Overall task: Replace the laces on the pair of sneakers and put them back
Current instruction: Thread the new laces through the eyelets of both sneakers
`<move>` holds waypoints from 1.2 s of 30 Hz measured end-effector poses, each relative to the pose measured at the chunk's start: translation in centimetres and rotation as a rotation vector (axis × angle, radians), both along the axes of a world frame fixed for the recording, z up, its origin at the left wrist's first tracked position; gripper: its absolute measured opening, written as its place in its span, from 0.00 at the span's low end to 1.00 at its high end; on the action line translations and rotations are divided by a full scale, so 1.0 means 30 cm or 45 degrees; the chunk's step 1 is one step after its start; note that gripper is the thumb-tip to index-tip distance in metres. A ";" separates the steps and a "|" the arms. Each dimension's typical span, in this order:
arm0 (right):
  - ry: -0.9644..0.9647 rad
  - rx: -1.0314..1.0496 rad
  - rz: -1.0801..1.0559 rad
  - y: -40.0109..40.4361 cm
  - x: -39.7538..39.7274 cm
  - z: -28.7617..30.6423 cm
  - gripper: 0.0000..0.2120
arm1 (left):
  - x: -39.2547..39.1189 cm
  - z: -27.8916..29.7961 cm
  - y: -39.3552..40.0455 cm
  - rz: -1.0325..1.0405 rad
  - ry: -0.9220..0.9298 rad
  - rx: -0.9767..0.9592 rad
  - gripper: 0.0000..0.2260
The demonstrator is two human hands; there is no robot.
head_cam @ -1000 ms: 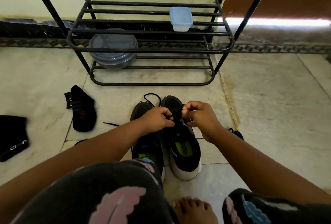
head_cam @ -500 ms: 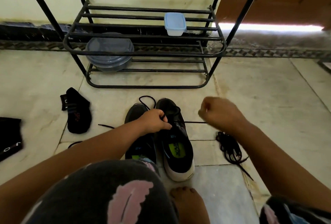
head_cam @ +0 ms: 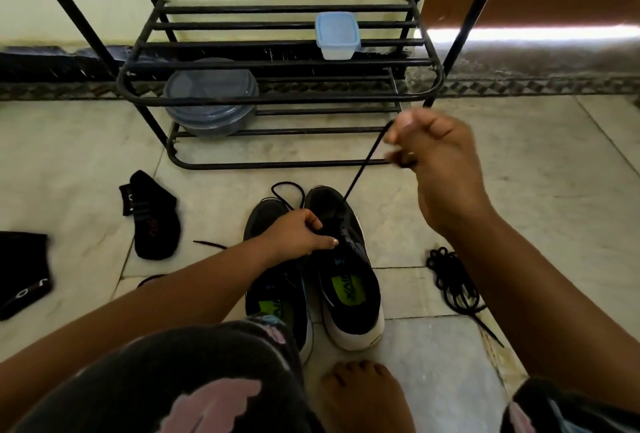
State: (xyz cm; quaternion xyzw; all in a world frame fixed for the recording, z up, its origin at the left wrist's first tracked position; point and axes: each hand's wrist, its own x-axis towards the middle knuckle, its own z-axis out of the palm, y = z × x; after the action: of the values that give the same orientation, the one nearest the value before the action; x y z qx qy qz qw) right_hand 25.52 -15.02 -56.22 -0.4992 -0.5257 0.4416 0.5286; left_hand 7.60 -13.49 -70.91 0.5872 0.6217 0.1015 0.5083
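Two black sneakers with white soles stand side by side on the floor, the left sneaker (head_cam: 273, 280) partly behind my knee and the right sneaker (head_cam: 349, 280) beside it. My left hand (head_cam: 298, 235) grips the right sneaker at its eyelets. Raised up and to the right, my right hand (head_cam: 433, 158) pinches a black lace (head_cam: 363, 169) stretched taut from that sneaker's toe end. A lace loop (head_cam: 287, 190) lies past the toes. A loose bundle of black laces (head_cam: 450, 280) lies on the floor to the right.
A black metal shoe rack (head_cam: 284, 100) stands close ahead, holding a grey lidded bowl (head_cam: 211, 100) and a small blue-lidded box (head_cam: 336, 35). A black sock (head_cam: 152, 214) and another dark cloth (head_cam: 20, 269) lie at left. My bare foot (head_cam: 363, 394) is below the sneakers.
My right hand left the sneaker, swung right, then rose up and away, drawing the lace out taut. My left hand stayed on the right sneaker.
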 end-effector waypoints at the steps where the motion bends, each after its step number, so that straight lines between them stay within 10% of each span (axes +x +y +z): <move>1: 0.176 0.024 0.025 -0.003 -0.006 0.020 0.16 | -0.003 -0.001 0.000 -0.001 0.000 -0.005 0.17; 5: 0.255 -0.041 0.116 -0.008 -0.037 0.038 0.16 | -0.002 -0.010 0.003 -0.015 -0.012 -0.024 0.18; 11: -1.502 -0.283 0.192 0.018 -0.018 -0.070 0.12 | -0.014 -0.024 0.012 -0.023 0.034 -0.042 0.24; 14: -1.926 -0.574 0.432 0.002 -0.001 -0.104 0.10 | -0.009 -0.017 0.008 -0.019 0.020 -0.037 0.25; 26: -1.662 -0.738 1.564 -0.043 -0.086 -0.172 0.11 | 0.099 0.029 0.012 0.254 -0.184 -0.226 0.20; 36: -1.472 -0.588 1.258 -0.017 -0.067 -0.115 0.19 | 0.089 0.013 0.007 0.358 0.043 0.057 0.07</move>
State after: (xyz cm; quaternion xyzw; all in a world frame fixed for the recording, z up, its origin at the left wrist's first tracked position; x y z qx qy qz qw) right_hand 23.51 -15.54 -59.66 -0.4554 -0.7724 0.3939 -0.2020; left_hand 10.28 -13.28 -70.53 0.5070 0.7039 0.1758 0.4654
